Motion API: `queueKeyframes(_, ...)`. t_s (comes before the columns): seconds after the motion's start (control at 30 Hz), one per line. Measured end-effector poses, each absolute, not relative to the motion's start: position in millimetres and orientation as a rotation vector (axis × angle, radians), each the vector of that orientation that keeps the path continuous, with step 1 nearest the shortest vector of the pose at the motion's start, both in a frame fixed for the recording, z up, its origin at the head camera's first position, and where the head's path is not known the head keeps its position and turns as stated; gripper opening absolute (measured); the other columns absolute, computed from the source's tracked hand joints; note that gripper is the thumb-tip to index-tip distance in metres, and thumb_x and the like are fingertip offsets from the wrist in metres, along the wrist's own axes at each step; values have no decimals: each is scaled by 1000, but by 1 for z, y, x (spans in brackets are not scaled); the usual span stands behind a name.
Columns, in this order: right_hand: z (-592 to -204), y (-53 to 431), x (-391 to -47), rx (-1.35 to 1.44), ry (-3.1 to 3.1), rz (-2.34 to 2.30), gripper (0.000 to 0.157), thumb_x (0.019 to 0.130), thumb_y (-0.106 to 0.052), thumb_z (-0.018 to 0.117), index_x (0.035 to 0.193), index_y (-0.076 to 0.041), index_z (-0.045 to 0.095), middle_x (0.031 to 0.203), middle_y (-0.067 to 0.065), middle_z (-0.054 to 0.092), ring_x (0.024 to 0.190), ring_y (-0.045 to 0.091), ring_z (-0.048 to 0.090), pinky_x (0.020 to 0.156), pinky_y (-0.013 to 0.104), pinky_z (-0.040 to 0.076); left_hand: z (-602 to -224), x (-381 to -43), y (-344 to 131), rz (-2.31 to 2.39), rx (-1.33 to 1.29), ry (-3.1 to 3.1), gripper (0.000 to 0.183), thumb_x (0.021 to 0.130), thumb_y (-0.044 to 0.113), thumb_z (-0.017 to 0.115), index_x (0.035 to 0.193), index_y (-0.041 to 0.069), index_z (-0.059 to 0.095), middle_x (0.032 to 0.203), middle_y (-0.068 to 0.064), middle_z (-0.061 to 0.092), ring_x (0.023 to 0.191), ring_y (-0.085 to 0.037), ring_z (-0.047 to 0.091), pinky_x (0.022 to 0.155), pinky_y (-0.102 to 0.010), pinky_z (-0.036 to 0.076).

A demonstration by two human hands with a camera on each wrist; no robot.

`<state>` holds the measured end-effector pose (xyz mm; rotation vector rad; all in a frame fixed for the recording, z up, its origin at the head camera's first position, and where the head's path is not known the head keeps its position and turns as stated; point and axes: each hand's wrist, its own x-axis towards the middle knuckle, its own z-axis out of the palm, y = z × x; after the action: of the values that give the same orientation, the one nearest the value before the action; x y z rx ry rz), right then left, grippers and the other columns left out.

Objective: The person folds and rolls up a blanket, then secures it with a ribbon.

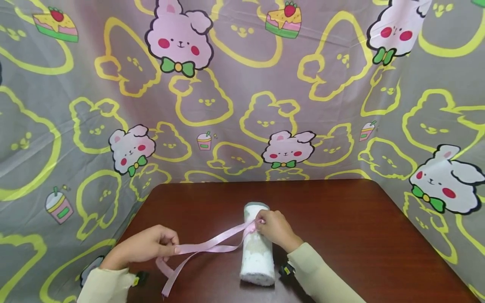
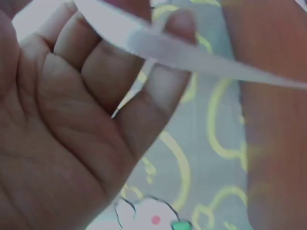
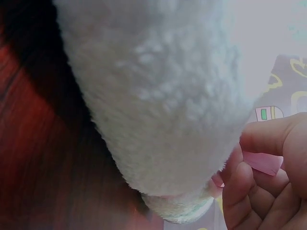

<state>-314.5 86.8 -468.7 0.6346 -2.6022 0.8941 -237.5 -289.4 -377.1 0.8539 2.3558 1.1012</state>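
Note:
A white, fluffy rolled-up cloth [image 1: 257,261] lies on the table, its length pointing away from me. Round its middle runs a pink satin ribbon [image 1: 223,236], with two lengths stretching off to the left. My left hand [image 1: 145,245] pinches the ribbon left of the roll, and a loose tail hangs below the fingers. In the left wrist view the ribbon [image 2: 192,58] passes across the fingers. At the roll's right side my right hand [image 1: 278,228] pinches the ribbon close against the cloth; a short pink end [image 3: 264,163] pokes out between thumb and fingers in the right wrist view.
The dark red-brown table [image 1: 341,219] has rounded far corners. A grey curtain [image 1: 235,118] printed with rabbits and yellow outlines stands around its back and sides. Small black devices sit at both wrists, by the cream sleeves [image 1: 322,273].

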Motion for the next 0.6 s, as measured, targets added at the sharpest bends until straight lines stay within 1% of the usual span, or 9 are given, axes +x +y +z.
queueKeyframes(0.07, -469, 87, -315, 648, -2598, 906, 14, 75, -9, 70, 72, -21, 63, 59, -15, 50, 55, 9, 46, 52, 26, 40, -368, -239, -280, 1092, 857, 2421, 17, 95, 25, 64, 81, 15, 65, 61, 2, 59, 50, -8, 51, 44, -27, 44)
queueKeyframes(0.2, -469, 87, -316, 649, -2605, 912, 13, 75, -10, 70, 73, -20, 63, 60, -15, 51, 56, 9, 47, 53, 26, 41, -350, -245, -256, 1126, 842, 2504, 15, 94, 27, 66, 84, 16, 65, 62, 0, 60, 47, -18, 55, 43, -32, 47)
queueKeyframes(0.3, -469, 87, -316, 646, -2623, 929, 13, 75, -11, 71, 73, -21, 64, 61, -15, 52, 57, 8, 49, 53, 26, 41, -337, -247, -233, 1196, 837, 2530, 15, 94, 29, 66, 86, 16, 65, 63, -2, 61, 47, -24, 57, 44, -37, 50)
queueKeyframes(0.43, -469, 87, -316, 653, -2636, 958, 13, 77, -11, 72, 74, -22, 64, 62, -16, 53, 58, 7, 50, 53, 25, 42, -317, -244, -197, 1277, 844, 2618, 16, 93, 35, 67, 88, 20, 66, 66, -2, 63, 49, -24, 60, 46, -40, 52)
queueKeyframes(0.5, -469, 87, -317, 655, -2642, 969, 13, 78, -11, 72, 74, -21, 64, 62, -17, 54, 58, 7, 50, 53, 25, 42, -310, -241, -178, 1272, 866, 2698, 14, 92, 36, 67, 87, 23, 67, 64, 1, 62, 47, -20, 59, 45, -38, 51)
queueKeyframes(0.6, -469, 87, -318, 657, -2648, 976, 13, 78, -11, 72, 74, -21, 65, 62, -16, 54, 57, 6, 50, 52, 25, 42, -309, -236, -149, 1247, 920, 2794, 12, 92, 33, 68, 83, 25, 66, 60, 5, 62, 42, -14, 57, 41, -33, 48)
